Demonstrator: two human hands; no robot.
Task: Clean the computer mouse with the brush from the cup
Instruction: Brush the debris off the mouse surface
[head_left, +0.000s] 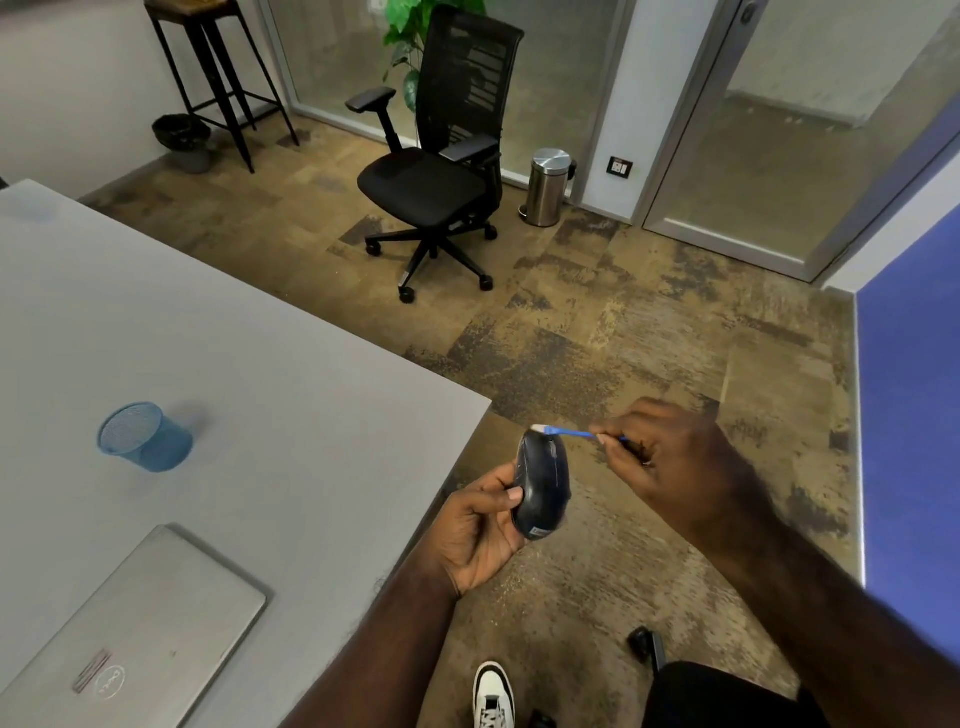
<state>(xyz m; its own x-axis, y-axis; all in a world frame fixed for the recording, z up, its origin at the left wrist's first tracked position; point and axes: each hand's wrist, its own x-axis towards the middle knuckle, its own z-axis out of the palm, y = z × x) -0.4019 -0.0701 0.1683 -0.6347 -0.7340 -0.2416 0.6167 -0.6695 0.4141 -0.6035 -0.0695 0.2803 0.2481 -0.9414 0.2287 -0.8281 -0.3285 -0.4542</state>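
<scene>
Beside table corner, dark glossy mouse (543, 488), blue brush (569, 432) touching front

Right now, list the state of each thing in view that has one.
computer mouse: held off the table in the left hand.
brush: pinched in the right hand, bristles at the mouse's front end.
blue mesh cup: upright on the table, looks empty.
laptop: closed.
pedal bin: lid shut.

Even, soft indoor light, faint shadows, wide-angle bending at edges, slight overall softness
</scene>
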